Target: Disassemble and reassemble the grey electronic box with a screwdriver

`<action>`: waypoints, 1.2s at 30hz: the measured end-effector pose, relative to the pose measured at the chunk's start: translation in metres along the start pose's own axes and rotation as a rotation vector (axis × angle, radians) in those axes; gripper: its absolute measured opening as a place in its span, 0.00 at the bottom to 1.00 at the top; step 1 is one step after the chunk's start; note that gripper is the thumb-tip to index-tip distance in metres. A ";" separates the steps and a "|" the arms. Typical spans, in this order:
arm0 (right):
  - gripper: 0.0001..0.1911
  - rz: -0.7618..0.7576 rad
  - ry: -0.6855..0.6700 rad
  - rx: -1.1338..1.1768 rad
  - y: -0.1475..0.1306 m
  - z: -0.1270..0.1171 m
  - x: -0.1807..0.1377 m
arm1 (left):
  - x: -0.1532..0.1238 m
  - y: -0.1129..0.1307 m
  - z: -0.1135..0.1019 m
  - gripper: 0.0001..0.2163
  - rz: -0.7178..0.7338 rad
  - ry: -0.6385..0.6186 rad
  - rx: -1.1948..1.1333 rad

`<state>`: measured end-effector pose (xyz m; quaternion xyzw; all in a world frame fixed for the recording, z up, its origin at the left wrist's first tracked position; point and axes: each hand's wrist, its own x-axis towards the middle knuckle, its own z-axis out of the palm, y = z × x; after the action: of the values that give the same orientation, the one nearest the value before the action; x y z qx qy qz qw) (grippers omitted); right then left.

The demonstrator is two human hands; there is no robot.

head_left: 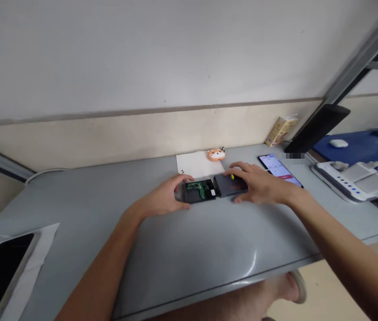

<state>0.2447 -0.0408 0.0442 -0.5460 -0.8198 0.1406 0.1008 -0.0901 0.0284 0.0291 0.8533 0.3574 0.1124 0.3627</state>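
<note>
A dark shallow tray with a green circuit board [202,190] in it lies low over the desk. Its left end is between the thumb and fingers of my left hand [165,196]. Touching or almost touching its right end is a dark grey casing [225,186]. My right hand [259,183] grips this casing from the right, thumb on the near side and fingers on the far side. A small yellow piece [232,176] shows by the right fingers; its kind is unclear. Behind the tray lies a white sheet of paper [192,164] with a few tiny dark bits at its left edge.
On the grey desk [85,200], an orange-and-white animal-faced pouch [216,154] sits on the paper. Rightward are a lit phone [280,170], a small carton [280,130] and a white power strip [341,183] with plugs. A black-screened device [1,272] lies at near left.
</note>
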 end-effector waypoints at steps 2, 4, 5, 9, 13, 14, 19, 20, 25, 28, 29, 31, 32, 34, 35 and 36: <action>0.37 0.021 -0.047 0.035 0.013 0.001 -0.004 | 0.002 -0.002 0.003 0.32 0.008 0.028 -0.020; 0.33 0.049 -0.078 0.123 0.017 -0.004 -0.004 | 0.004 -0.003 0.007 0.33 0.005 0.042 -0.034; 0.32 0.064 -0.093 0.167 0.017 -0.009 -0.003 | 0.005 -0.003 0.008 0.33 -0.006 0.048 -0.038; 0.31 0.071 -0.137 0.237 0.008 -0.017 0.004 | 0.008 -0.004 0.014 0.36 -0.069 0.080 -0.024; 0.29 0.012 -0.093 0.102 -0.005 -0.005 0.006 | 0.010 0.000 0.021 0.36 -0.073 0.159 0.033; 0.29 0.003 -0.074 0.073 -0.008 -0.001 0.006 | 0.010 0.001 0.023 0.36 -0.067 0.172 0.044; 0.28 -0.089 -0.008 0.052 -0.017 0.015 0.014 | 0.010 0.005 0.031 0.38 -0.038 0.205 0.090; 0.28 -0.110 -0.003 0.063 -0.019 0.018 0.017 | 0.010 0.006 0.032 0.39 -0.038 0.210 0.106; 0.26 -0.244 0.084 0.231 -0.033 0.017 0.034 | 0.011 0.008 0.033 0.43 0.007 0.190 0.162; 0.13 -0.199 0.448 0.604 -0.044 0.010 0.052 | 0.012 0.011 0.036 0.35 0.107 0.185 0.210; 0.14 -0.154 0.624 0.766 -0.046 0.008 0.060 | 0.013 0.012 0.038 0.31 0.138 0.193 0.227; 0.20 -0.064 0.872 1.068 -0.045 0.008 0.076 | 0.013 0.013 0.042 0.26 0.169 0.216 0.253; 0.24 -0.016 0.936 1.184 -0.042 0.011 0.083 | 0.013 0.013 0.043 0.25 0.172 0.226 0.261; 0.30 0.112 0.978 1.323 -0.034 0.021 0.093 | 0.013 0.014 0.044 0.25 0.165 0.228 0.276; 0.31 0.184 0.954 1.356 -0.029 0.028 0.096 | 0.013 0.014 0.043 0.24 0.160 0.223 0.282; 0.32 0.250 0.913 1.373 -0.025 0.035 0.097 | 0.012 0.014 0.043 0.23 0.159 0.218 0.285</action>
<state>0.1748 0.0353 0.0212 -0.4533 -0.3637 0.3841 0.7174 -0.0545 0.0073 0.0078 0.9043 0.3382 0.1809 0.1874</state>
